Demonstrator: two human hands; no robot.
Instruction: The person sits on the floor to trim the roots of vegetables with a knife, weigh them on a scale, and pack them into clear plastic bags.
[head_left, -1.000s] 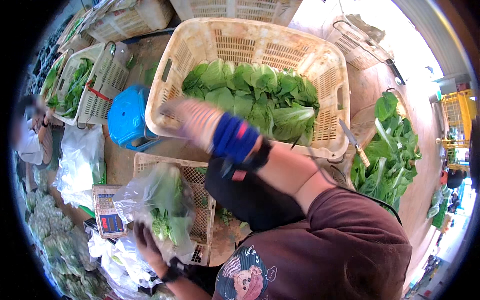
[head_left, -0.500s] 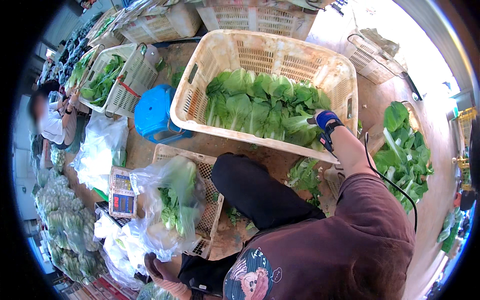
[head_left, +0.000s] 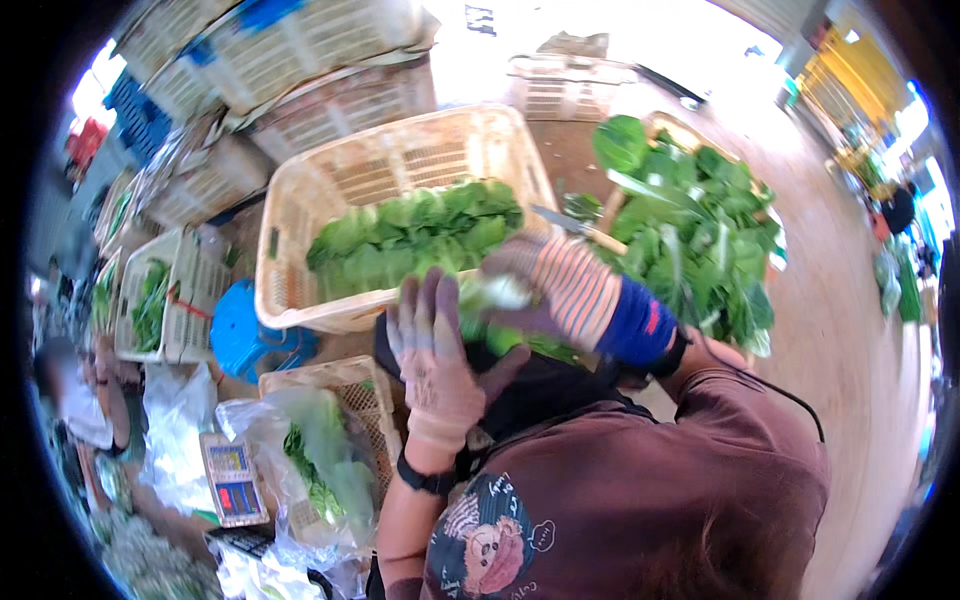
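Observation:
My right hand (head_left: 565, 290), in a striped glove with a blue cuff, is closed around a head of leafy greens (head_left: 500, 292), its pale stem end showing; motion blurs it. Beside it, my gloved left hand (head_left: 435, 360) is raised with fingers stretched and apart, holding nothing. Both hands are over my lap, just in front of a large cream crate (head_left: 290, 310) where rows of leafy greens (head_left: 410, 230) lie packed. A knife (head_left: 590, 234) with a wooden handle is just beyond my right hand; what it rests on is not clear.
To the right, loose greens (head_left: 690, 230) are heaped in a container. A blue stool (head_left: 245, 325) stands left of the crate. Nearer are a low crate (head_left: 365, 390), a plastic bag with greens (head_left: 330, 450) and a scale (head_left: 235, 478). Another person (head_left: 85, 400) sits at far left.
My right hand has come out of the large crate toward my lap with a head of greens. My left hand has risen from beside the plastic bags to meet it. The view has swung right.

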